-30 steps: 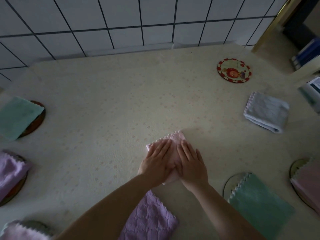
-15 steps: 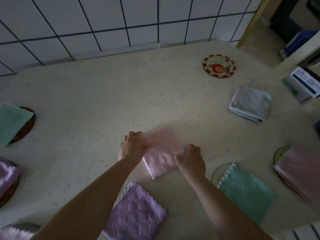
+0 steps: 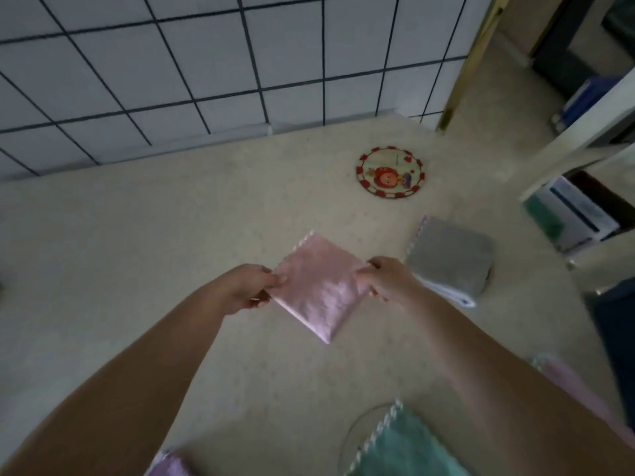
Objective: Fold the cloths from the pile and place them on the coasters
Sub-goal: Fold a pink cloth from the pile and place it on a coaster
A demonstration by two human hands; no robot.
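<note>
Folded pink cloth (image 3: 318, 286) pinched at opposite corners by left hand (image 3: 248, 287) and right hand (image 3: 386, 278), bare red-rimmed coaster (image 3: 390, 172) beyond, grey cloth (image 3: 450, 257) beside right hand

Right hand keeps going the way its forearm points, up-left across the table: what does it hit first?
The folded pink cloth the right hand already pinches; beyond that, probably bare table up to the tiled wall, though depth is unclear.
</note>
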